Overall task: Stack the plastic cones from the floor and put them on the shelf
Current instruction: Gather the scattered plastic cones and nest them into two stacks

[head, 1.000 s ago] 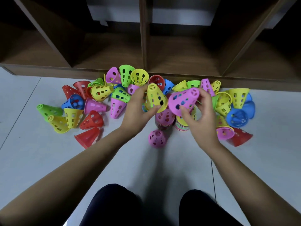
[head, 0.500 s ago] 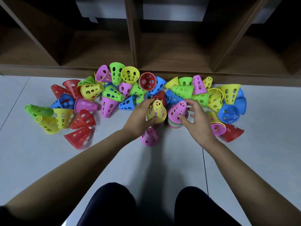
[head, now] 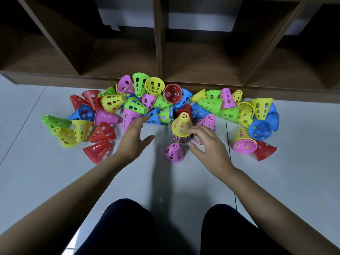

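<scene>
Mid-stacking: left hand (head: 135, 139) spread, empty; right hand (head: 208, 145) relaxed against the yellow-topped stack (head: 181, 127) (many cones (head: 100, 151) lie loose); next, grab another.

Indoors, and it looks like a play or activity room: pale tiled floor (head: 55, 181) in the foreground, a dark wooden cubby shelf (head: 160, 52) across the far side, and bright perforated plastic cones (head: 136, 106) heaped at its foot.
</scene>
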